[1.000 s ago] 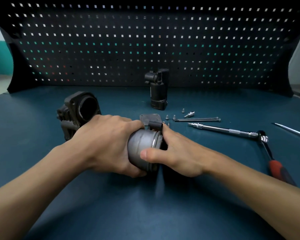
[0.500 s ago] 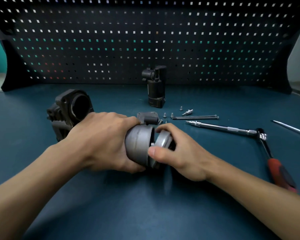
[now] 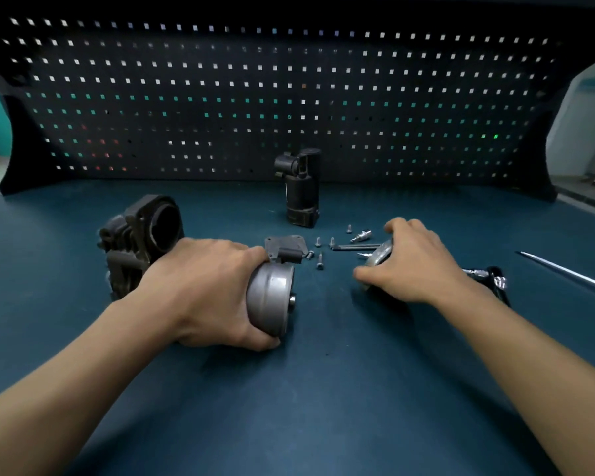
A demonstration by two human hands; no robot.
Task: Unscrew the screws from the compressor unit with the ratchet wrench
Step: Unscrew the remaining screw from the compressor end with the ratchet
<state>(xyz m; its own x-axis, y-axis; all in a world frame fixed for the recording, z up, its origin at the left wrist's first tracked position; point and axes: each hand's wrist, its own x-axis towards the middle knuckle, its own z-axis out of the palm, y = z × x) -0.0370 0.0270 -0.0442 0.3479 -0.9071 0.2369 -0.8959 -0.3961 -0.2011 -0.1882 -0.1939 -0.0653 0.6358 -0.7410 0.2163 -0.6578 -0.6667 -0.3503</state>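
Screws largely out; parts-separation step. Left grip (image 3: pixel 203 290) curled round grey motor can (image 3: pixel 270 300) on desk (image 3: pixel 323 407). Right grip (image 3: pixel 413 266) pinching round end cap (image 3: pixel 378 257), well right of can. Loose screws (image 3: pixel 320 261) between grips. Ratchet wrench (image 3: pixel 495 278) beyond right grip, idle. Next: likely drop cap, take wrench.

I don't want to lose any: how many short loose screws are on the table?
5. One short screw farthest back by the socket bit; two left of the long bolts; two nearer, by the black cover plate. The right hand may hide more.
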